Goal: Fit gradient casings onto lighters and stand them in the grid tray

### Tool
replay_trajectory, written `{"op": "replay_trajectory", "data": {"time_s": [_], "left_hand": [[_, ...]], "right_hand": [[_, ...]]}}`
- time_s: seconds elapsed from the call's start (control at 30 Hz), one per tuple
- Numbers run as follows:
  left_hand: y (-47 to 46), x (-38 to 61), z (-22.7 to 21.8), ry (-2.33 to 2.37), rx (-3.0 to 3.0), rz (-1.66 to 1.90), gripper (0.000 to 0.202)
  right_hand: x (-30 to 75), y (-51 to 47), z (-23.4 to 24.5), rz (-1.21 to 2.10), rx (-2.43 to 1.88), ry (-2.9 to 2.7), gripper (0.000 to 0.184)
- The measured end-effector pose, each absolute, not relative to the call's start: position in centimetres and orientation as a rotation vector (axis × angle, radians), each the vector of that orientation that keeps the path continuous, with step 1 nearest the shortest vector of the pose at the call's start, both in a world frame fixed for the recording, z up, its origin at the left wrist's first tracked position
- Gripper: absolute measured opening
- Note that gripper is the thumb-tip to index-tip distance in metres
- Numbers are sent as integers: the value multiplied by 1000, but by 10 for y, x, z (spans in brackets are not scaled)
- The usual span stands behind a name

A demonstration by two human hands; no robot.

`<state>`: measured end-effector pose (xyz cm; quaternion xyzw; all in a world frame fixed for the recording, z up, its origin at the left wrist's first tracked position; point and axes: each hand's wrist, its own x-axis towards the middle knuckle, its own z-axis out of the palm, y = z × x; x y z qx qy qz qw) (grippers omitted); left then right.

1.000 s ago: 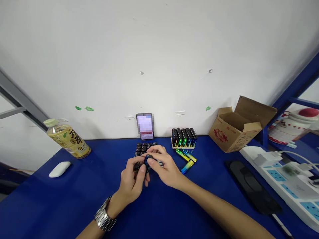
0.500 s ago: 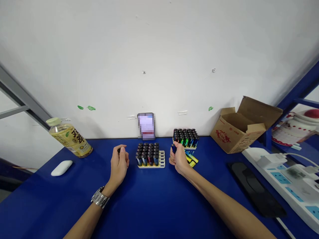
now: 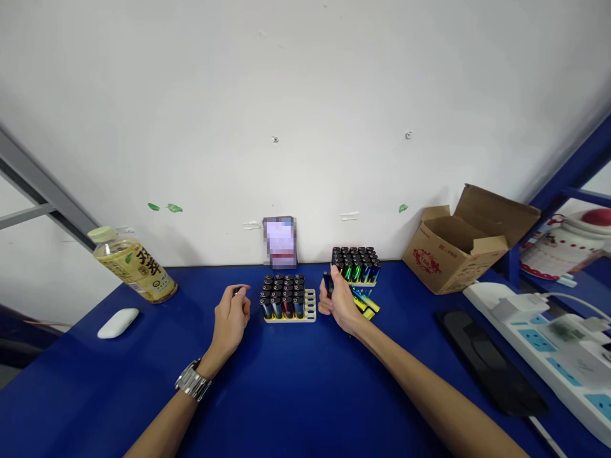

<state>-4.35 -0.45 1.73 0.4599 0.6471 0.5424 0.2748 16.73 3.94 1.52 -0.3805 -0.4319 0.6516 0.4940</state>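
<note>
My left hand (image 3: 230, 318) is closed at the left of a pale battery rack (image 3: 290, 320), its fingers curled round a dark-ended battery (image 3: 236, 291) that is mostly hidden. In that rack stand several batteries (image 3: 287, 308) with black tops; the right-hand column of holes holds none. My right hand (image 3: 340, 299) is just right of the rack, shut on a dark battery (image 3: 328, 283) that sticks up between thumb and fingers. Behind it stands a second, filled rack of batteries (image 3: 357, 270). Loose yellow-and-blue batteries (image 3: 366, 302) lie beside the right wrist.
A phone (image 3: 280, 243) leans on the wall behind the near rack. At left are a bottle (image 3: 136, 264) and a white case (image 3: 118, 322). To the right stand an open cardboard box (image 3: 443, 254), a black phone (image 3: 491, 362) and a power strip (image 3: 544, 346) with chargers.
My left hand has shifted slightly right and down. My right hand has moved a little left, carrying its battery closer to the near rack.
</note>
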Motion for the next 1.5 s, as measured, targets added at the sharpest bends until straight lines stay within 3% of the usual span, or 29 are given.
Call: {"op": "replay_trajectory", "data": {"time_s": [0.13, 0.3, 0.57, 0.93, 1.2, 1.37, 1.5], "left_hand": [[-5, -44, 20, 1816, 1263, 1440, 22], [-7, -41, 19, 1741, 1437, 1442, 32], [-11, -34, 30, 1514, 1254, 1613, 42], [-21, 28, 85, 1212, 758, 1216, 54], [-12, 48, 87, 1232, 787, 1097, 53], [-12, 49, 89, 1285, 818, 1091, 52], [-13, 47, 88, 1291, 813, 1101, 51]], "right_hand": [[170, 45, 7, 1431, -798, -1250, 41], [174, 51, 3, 1105, -836, -1546, 31], [169, 64, -10, 1201, -843, -1505, 32], [166, 62, -2, 1040, -954, -1727, 27], [172, 66, 1, 993, -1054, -1824, 29], [177, 63, 7, 956, -1022, -2015, 15], [182, 62, 19, 890, -1101, -2122, 25]]}}
